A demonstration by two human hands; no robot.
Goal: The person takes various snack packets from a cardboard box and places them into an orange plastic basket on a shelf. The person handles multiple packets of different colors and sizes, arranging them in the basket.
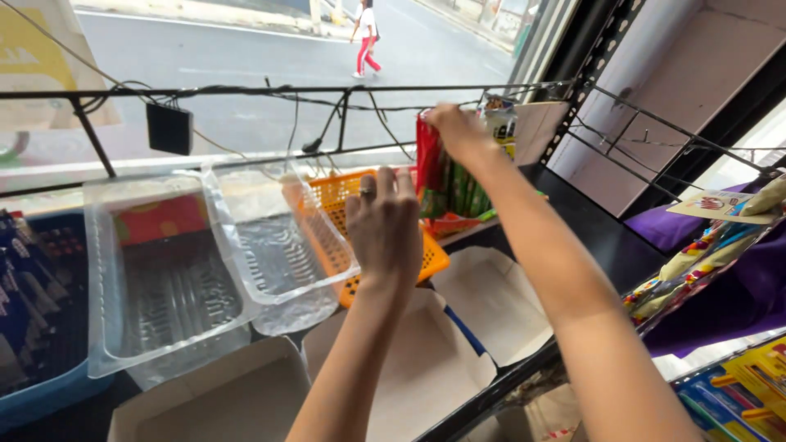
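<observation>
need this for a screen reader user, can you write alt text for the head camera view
The right hand grips hanging red and green snack packets by a window rack, while the left hand rests on an orange plastic basket. Beside it to the left stand two clear plastic trays above open cardboard boxes.

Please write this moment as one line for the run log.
left hand: on orange basket | right hand: grips hanging snack packets at wire rack | clear trays: left of basket
</observation>
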